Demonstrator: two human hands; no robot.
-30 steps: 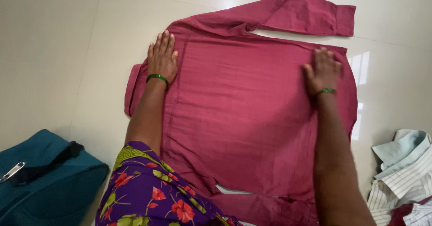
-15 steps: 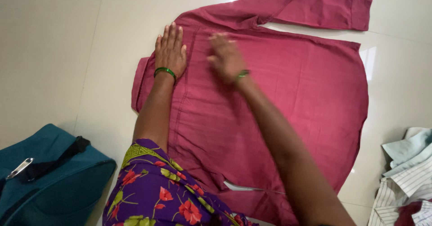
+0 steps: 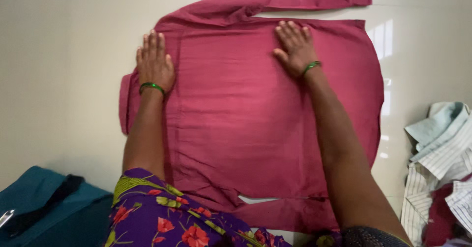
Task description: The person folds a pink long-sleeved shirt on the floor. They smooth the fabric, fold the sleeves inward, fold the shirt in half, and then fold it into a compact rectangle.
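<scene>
Pressing flat on the maroon shirt (image 3: pixel 246 124), both hands, left (image 3: pixel 155 62) and right (image 3: pixel 295 47), lie spread.

This looks like a room in a home, with laundry being handled on the ground. A glossy, pale tiled floor (image 3: pixel 64 79) carries a spread maroon shirt (image 3: pixel 255 129). Right of the shirt lies a heap of striped clothes (image 3: pixel 437 163); left of it and nearer sits a teal bag (image 3: pixel 44 212).
</scene>
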